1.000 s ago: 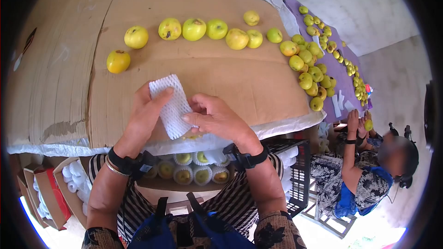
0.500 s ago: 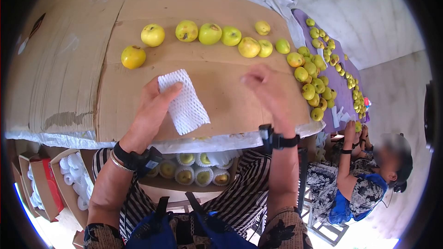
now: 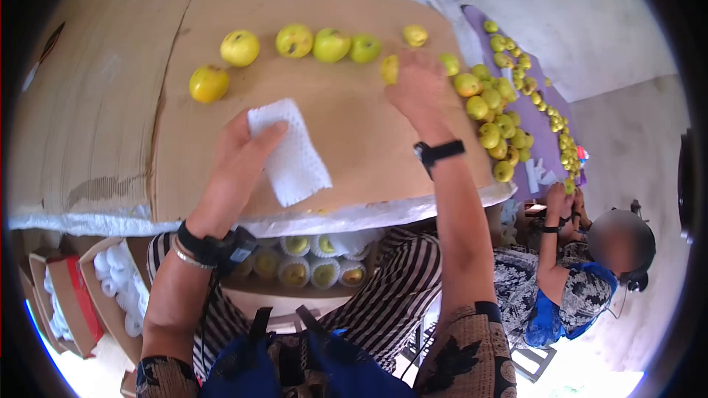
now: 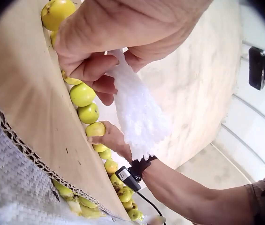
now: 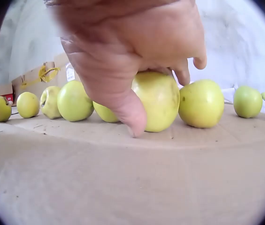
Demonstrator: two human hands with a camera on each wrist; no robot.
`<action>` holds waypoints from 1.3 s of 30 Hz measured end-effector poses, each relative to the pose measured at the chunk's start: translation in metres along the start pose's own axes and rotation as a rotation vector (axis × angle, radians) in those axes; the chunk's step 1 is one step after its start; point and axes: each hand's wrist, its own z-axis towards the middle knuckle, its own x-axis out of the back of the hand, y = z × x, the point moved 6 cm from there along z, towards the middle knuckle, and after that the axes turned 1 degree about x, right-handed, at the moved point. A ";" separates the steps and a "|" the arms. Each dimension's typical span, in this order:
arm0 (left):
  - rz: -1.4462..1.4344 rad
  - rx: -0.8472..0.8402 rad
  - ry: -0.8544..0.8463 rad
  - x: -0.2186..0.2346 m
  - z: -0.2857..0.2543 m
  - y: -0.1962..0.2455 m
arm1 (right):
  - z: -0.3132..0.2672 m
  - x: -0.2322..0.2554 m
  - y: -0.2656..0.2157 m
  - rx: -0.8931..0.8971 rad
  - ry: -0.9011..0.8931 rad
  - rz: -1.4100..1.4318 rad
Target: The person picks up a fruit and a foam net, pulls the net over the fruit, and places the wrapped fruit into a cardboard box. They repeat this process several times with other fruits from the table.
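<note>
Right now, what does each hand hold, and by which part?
The left hand pinches the white foam net sleeve at its upper end. The right hand grips a yellow-green apple from above, around its top and sides.

White foam net sleeve (image 3: 290, 149) flat above cardboard; yellow-green apple (image 5: 157, 100) upright in the row.

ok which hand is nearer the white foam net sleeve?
Left. The left hand pinches the white foam net sleeve between thumb and fingers above the cardboard sheet. The right hand is away from it, gripping a yellow-green apple in the row.
</note>
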 end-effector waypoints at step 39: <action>0.957 -0.466 -0.214 -0.012 -0.033 0.012 | -0.143 0.009 -0.064 0.083 0.093 0.864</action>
